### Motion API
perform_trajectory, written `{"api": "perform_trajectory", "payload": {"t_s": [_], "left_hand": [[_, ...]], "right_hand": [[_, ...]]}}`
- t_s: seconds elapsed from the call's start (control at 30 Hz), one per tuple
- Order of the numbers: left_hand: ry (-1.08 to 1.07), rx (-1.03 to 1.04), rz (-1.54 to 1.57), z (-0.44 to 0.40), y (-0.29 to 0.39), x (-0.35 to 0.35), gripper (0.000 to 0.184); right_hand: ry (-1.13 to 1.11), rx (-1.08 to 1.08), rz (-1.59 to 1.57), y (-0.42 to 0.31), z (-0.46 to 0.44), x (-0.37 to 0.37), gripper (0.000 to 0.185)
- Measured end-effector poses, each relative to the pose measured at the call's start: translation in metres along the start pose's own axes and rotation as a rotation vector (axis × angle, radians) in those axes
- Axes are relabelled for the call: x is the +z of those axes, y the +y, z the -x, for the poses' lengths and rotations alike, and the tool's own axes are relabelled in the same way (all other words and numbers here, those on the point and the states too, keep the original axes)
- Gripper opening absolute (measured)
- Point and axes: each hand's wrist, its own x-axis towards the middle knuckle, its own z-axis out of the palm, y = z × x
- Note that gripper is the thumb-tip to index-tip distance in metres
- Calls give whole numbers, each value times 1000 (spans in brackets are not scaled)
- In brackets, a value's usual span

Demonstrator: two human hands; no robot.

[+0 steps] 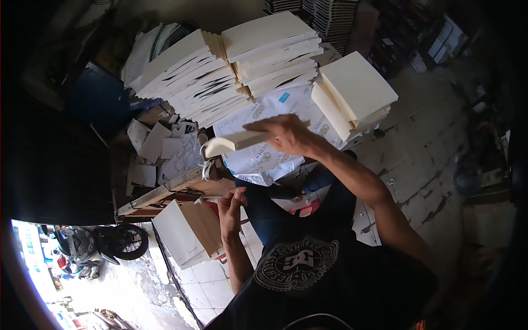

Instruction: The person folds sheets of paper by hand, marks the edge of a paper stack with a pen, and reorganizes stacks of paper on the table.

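My right hand grips the upper side of a cream folded card piece, index finger stretched along it; its thumb is hidden. One end of the card curls at the table's left edge. Under it lies a white sheet printed with gold lettering. My left hand is raised near the table's front edge, fingers curled together; whether anything is pinched in them cannot be seen. Below that hand, a stack of cream card pieces stands at the left.
Tall stacks of cream card and more card stand at the back of the table. Another stack is at the right. Paper scraps fill a space at the left. A motorbike wheel shows outside.
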Motion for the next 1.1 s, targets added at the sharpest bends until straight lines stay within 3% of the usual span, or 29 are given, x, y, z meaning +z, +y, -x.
{"api": "perform_trajectory", "payload": {"t_s": [0.13,0.2,0.27,0.37,0.47,0.57,0.67,0.87,1.07,1.1], "left_hand": [[68,-98,-59,6,-18,-16,23],[77,-132,-118,6,-22,-17,22],[59,-114,-143,4,-19,-14,22],[55,-66,-148,3,-17,-11,21],[63,-22,-151,2,-18,-13,20],[109,-68,-177,8,-19,-14,24],[107,-102,-218,11,-24,-18,24],[121,-82,-250,10,-19,-11,25],[111,-83,-272,4,-16,1,29],[122,51,-270,-6,-14,14,35]], "right_hand": [[411,-254,273,-50,-69,-116,46],[534,-253,422,-49,-96,-151,44],[582,-282,440,-44,-136,-172,59],[551,-243,905,17,-163,-173,58],[326,-292,828,93,-151,-144,49],[108,-119,824,102,-124,-113,64],[38,-31,777,98,-125,-117,68],[62,-92,758,87,-117,-124,59],[40,-95,769,89,-107,-138,63],[142,-105,767,92,-105,-145,65]]}}
